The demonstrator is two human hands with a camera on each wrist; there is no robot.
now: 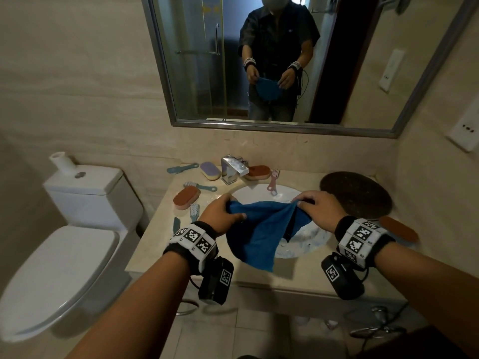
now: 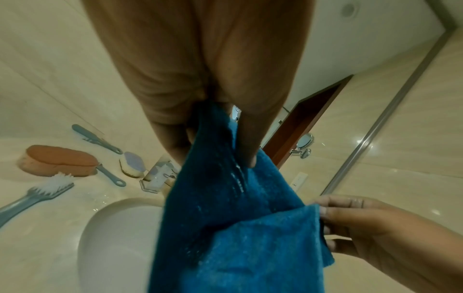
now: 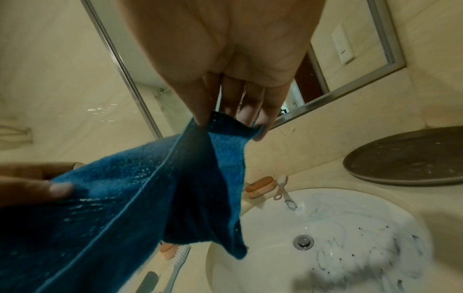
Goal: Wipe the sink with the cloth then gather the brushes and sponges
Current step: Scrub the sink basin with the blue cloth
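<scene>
A blue cloth [image 1: 261, 229] hangs stretched between both hands above the white sink [image 1: 305, 244]. My left hand [image 1: 224, 212] pinches its left corner between thumb and fingers [image 2: 246, 142]. My right hand [image 1: 315, 207] pinches the right corner [image 3: 225, 123]. The cloth [image 2: 225, 228] looks wet. The sink basin [image 3: 338, 247] holds foam streaks and dark specks around the drain [image 3: 303, 241]. Brown sponges [image 1: 186, 197] [image 1: 258, 172], a purple sponge [image 1: 210, 170], blue brushes [image 1: 181, 168] [image 1: 201, 186] [image 1: 194, 212] and a pink brush [image 1: 273, 180] lie around the faucet [image 1: 233, 169].
A round dark tray [image 1: 356, 194] sits on the counter right of the sink, with another brown sponge [image 1: 400, 228] at its front edge. A toilet [image 1: 77, 216] stands to the left. A mirror [image 1: 259, 60] hangs on the wall behind the counter.
</scene>
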